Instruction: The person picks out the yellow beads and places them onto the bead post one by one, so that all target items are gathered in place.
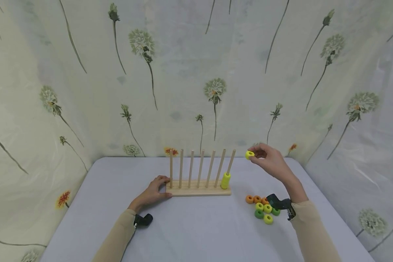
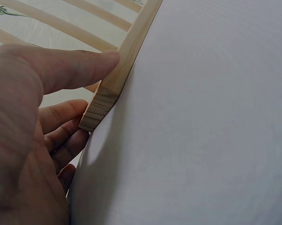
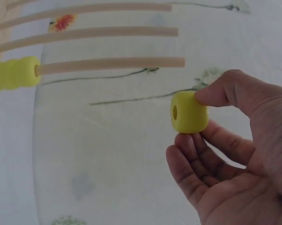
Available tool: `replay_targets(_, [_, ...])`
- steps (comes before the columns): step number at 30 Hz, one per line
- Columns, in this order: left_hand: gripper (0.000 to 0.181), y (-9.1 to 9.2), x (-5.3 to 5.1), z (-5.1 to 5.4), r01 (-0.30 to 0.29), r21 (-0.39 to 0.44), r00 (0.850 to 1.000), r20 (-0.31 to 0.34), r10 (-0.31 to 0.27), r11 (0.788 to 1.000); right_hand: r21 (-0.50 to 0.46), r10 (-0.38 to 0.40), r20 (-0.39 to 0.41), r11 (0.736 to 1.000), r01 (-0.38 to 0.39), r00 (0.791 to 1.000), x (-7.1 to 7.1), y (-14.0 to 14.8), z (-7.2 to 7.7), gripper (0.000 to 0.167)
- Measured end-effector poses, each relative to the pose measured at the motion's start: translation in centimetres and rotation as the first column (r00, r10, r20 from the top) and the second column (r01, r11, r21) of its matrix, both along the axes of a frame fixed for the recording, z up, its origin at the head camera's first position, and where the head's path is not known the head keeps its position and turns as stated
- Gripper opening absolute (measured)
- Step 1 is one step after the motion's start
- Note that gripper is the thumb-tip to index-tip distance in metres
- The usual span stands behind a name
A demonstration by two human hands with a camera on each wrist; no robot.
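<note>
A wooden rack (image 1: 199, 191) with several upright pegs stands on the table. Yellow beads (image 1: 226, 181) are stacked low on its rightmost peg, whose upper part is bare. At the rack's left end my left hand (image 1: 154, 191) grips the base, thumb on the near edge and fingers around the far side, as the left wrist view shows. Up to the right of the rightmost peg, my right hand (image 1: 271, 160) pinches a yellow bead (image 3: 189, 112) between thumb and fingertips. The bead is apart from the peg, with its hole facing the peg side in the right wrist view.
Loose beads lie right of the rack: orange ones (image 1: 249, 199), yellow ones (image 1: 268, 219) and green ones (image 1: 259, 214), partly hidden by the right wrist camera (image 1: 278, 202). A white cloth covers the table (image 1: 196, 233). Behind it hangs a floral curtain (image 1: 183, 72).
</note>
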State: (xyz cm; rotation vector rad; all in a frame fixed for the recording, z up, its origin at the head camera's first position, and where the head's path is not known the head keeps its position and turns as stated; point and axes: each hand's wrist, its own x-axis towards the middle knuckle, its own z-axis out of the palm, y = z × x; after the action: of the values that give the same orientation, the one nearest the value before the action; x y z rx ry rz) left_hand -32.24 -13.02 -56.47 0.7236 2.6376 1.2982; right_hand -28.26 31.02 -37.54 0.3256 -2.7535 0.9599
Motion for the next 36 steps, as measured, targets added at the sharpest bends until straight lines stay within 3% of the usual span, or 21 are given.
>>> replay_targets(11, [0.066, 0.0, 0.0, -0.1, -0.002, 0.008, 1.000, 0.010, 0.002, 1.000, -0.035, 0.039, -0.030, 0.999, -0.040, 0.999, -0.9, -1.6, 1.3, 0.033])
replay_targets(36, [0.066, 0.0, 0.1, 0.0, -0.022, 0.008, 0.999, 0.029, 0.022, 1.000, -0.070, 0.070, -0.005, 0.995, -0.070, 0.998, -1.6, -3.6, 1.7, 0.033])
